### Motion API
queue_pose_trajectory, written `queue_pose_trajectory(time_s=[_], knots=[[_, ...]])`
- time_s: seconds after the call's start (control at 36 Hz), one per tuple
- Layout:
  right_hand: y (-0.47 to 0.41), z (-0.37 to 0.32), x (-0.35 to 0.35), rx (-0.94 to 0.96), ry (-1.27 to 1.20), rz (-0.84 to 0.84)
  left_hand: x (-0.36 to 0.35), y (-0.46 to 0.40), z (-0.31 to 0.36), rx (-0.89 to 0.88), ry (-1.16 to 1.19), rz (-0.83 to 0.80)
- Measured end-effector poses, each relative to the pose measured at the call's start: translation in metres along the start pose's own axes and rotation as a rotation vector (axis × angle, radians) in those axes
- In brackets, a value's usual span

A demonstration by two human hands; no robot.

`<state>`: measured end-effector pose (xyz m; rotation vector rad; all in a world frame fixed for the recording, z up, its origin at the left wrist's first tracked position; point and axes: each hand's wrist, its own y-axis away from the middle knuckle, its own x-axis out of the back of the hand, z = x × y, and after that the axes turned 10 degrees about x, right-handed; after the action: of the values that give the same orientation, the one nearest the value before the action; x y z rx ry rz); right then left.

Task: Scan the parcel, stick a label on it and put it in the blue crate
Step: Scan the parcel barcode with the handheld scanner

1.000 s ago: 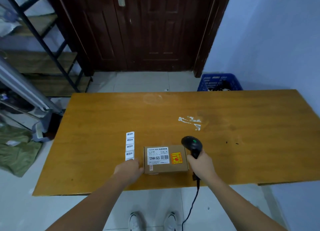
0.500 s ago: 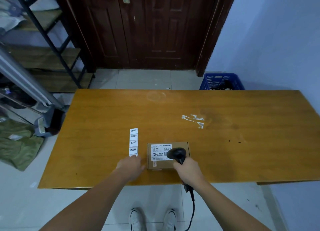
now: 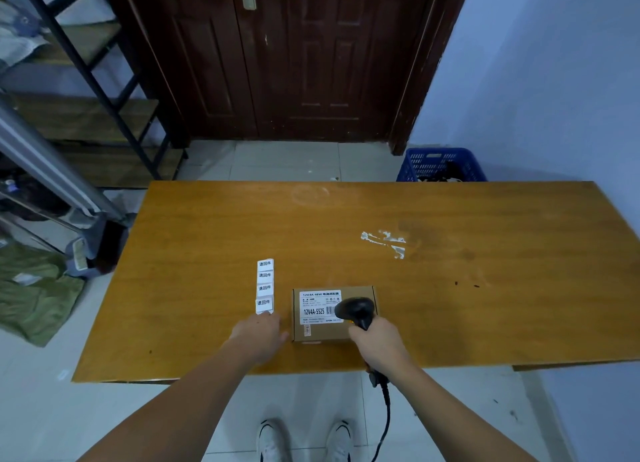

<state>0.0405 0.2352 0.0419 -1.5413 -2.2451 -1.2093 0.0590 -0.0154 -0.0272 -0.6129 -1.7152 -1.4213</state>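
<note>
A small brown cardboard parcel (image 3: 323, 318) lies flat near the front edge of the orange-brown wooden table (image 3: 450, 288), its white printed product label facing up. The person's right hand (image 3: 379, 345) is closed around the handle of a black corded handheld scanner (image 3: 355, 311), whose head sits over the right part of the parcel's label. The left hand (image 3: 261, 335) rests on the table just left of the parcel, fingers at the near end of a white strip of printed labels (image 3: 265, 286); whether it grips anything cannot be told. A blue plastic slotted crate (image 3: 441, 165) stands on the floor beyond the table's far edge, by the wall.
</note>
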Motion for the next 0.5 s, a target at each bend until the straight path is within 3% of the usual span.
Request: queue_pose_trajectory(time_s=[0.25,0.5], knots=[[-0.027,0.032,0.043,-0.028,0.035,0.151,0.005,0.002,0.004,0.007,-0.01,-0.001],[-0.053,0.082,0.074,-0.143,0.103,0.187,0.006,0.005,0.005,0.034,-0.01,-0.019]])
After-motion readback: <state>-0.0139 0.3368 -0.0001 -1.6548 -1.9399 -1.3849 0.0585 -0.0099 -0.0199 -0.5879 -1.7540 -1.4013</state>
